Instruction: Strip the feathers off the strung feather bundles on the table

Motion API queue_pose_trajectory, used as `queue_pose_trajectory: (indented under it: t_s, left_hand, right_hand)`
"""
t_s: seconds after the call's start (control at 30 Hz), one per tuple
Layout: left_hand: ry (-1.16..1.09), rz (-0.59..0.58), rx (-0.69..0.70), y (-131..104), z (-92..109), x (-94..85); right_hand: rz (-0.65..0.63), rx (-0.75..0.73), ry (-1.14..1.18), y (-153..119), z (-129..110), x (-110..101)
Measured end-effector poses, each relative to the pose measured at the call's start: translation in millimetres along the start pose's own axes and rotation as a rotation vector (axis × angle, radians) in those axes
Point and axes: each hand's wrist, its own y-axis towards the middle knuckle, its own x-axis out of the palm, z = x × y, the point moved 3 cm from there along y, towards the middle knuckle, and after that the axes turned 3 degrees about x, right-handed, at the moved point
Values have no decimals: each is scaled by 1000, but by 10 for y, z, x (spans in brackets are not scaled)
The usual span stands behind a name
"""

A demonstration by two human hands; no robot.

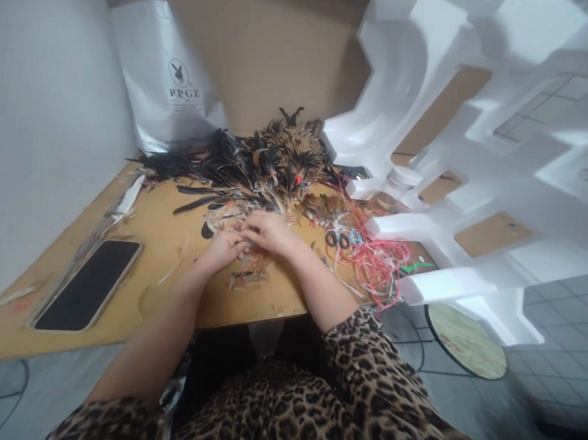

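Note:
My left hand [225, 250] and my right hand [268, 232] meet over the middle of the table, fingertips pinched together and touching. Whatever lies between the fingers is too small and blurred to make out. Just beyond them spreads a pile of feathers, with long black feathers [233, 161] on the left and a bushy brown bunch [302, 145] at the back. Pale feather quills [225, 213] lie right by my left hand. A smaller brown feather bunch [327, 207] sits to the right of my right hand. Loose scraps [246, 276] are scattered on the near side of the hands.
A phone [91, 285] lies on the table [166, 299] at left. Behind stands a silver-white bag [168, 75]. Tangled pink strings [378, 264], black rings [343, 240] and a blue ring [355, 236] lie right. Large white foam pieces [450, 248] overhang the right edge, near a white-lidded jar [403, 178].

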Motion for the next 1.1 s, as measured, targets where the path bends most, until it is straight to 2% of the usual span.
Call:
queue_pose_trajectory:
  t_s: [0.1, 0.2, 0.27, 0.33, 0.37, 0.47, 0.53, 0.63, 0.73, 0.83, 0.93, 1.0, 1.1]
  left_hand:
    - [-77, -103, 46, -35, 91, 61]
    - [-171, -211, -13, -73, 131, 119]
    - [-248, -230, -57, -85, 149, 125]
    - [-333, -162, -85, -76, 158, 91]
    - [-385, -89, -102, -63, 151, 59]
    - [-594, 184, -210, -15, 65, -44]
    - [-716, 294, -280, 17, -23, -79]
    - [-816, 430, -304, 56, -162, -112]
    - [-782, 461, -313, 73, -279, -109]
    - [-498, 421, -256, 66, -310, -109]
    - [-179, 279, -110, 42, -229, -85]
    - [-40, 169, 14, 17, -133, -59]
    - [-50, 23, 34, -24, -24, -15]
  right_hand:
    - [-31, 132, 315, 6, 173, 9]
    - [-183, 270, 597, -1, 343, 87]
    - [-239, 357, 766, -3, 427, 144]
    - [-216, 471, 886, 0, 492, 201]
    - [-190, 515, 917, 3, 510, 230]
    - [-96, 522, 976, 21, 493, 313]
    - [-17, 525, 990, 25, 463, 364]
    - [26, 509, 847, 20, 395, 419]
    - [48, 351, 515, 11, 252, 381]
    - [68, 122, 158, -14, 47, 273]
    - [51, 53, 0, -34, -49, 170]
    - [73, 70, 62, -31, -8, 106]
    - [56, 180, 381, -14, 180, 70]
